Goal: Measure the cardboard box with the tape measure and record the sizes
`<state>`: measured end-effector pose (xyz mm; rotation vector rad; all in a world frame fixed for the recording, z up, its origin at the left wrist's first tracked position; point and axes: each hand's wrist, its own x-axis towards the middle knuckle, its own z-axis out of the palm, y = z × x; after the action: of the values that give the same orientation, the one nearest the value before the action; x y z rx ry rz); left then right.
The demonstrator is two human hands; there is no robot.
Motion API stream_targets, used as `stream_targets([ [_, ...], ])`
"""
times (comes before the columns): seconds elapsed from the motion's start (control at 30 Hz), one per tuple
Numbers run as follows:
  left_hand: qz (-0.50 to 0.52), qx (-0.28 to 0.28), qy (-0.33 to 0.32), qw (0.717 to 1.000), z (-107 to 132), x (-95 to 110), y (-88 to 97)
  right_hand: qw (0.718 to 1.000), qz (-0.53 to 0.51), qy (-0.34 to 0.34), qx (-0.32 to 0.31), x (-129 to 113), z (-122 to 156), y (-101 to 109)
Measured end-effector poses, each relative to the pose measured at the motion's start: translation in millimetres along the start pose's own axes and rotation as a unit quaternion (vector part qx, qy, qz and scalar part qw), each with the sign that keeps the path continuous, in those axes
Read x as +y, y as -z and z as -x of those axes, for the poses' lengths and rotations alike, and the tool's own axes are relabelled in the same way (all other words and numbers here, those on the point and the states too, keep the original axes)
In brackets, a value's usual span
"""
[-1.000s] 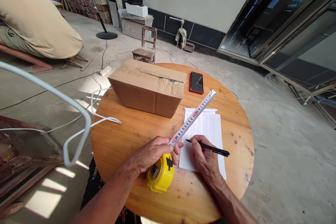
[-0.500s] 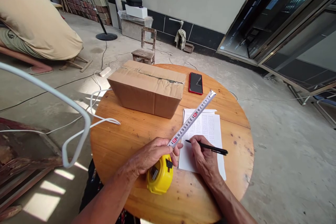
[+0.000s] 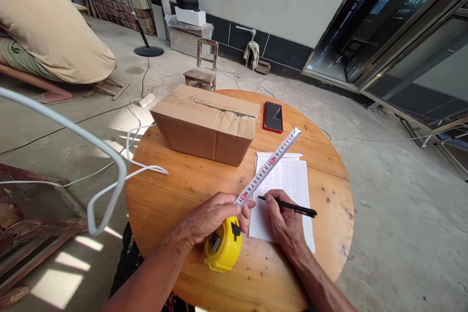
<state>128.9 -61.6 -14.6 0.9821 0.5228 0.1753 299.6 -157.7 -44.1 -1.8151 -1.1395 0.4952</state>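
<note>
My left hand (image 3: pixel 215 217) is closed around a yellow tape measure (image 3: pixel 224 248), thumb and fingers gripping near where the blade comes out. The white blade (image 3: pixel 268 166) stretches up and right across the paper, its metal end beyond the sheet's top edge. My right hand (image 3: pixel 285 219) pinches a black pen (image 3: pixel 296 207), with the tip at the paper's left part. Beneath that hand lies a white paper (image 3: pixel 302 190) with rows of small writing on its upper half; the writing is too small to read.
A cardboard box (image 3: pixel 193 139) and a red-cased phone (image 3: pixel 273 117) lie on the round wooden table (image 3: pixel 329 204). White cable (image 3: pixel 146 168) loops over its left edge. Beyond it stands a small wooden chair (image 3: pixel 201 75). Another person (image 3: pixel 54 34) sits at the upper left.
</note>
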Motion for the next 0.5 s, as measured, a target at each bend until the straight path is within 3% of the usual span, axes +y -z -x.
stream_targets([
  [0.5,-0.025,-0.016,-0.014,0.999,0.4,0.6,-0.1,1.000,-0.001,-0.003,0.001,0.7,1.6,0.9],
])
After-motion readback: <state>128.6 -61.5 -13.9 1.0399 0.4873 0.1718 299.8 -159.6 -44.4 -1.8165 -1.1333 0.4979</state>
